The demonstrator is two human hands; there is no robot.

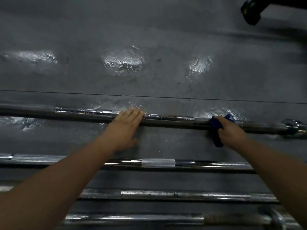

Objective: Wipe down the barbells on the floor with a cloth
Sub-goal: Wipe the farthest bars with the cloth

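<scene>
Floor [149, 75]: dark grey, glossy patches of reflected light.
Barbells: 4 lie side by side, running left to right.
Far bar [174, 118]: both hands on it; collar visible at right end.
Left hand [125, 128]: flat, fingers straight and together, pressing on the far bar near its middle.
Right hand [230, 130]: curled round the cloth, holding it against the far bar to the right.
Cloth [216, 128]: dark blue, bunched, one end hanging toward the near side.
Near bars [157, 162]: 3, untouched, partly hidden by forearms.
Far right corner: black equipment [250, 11], blurred.
</scene>
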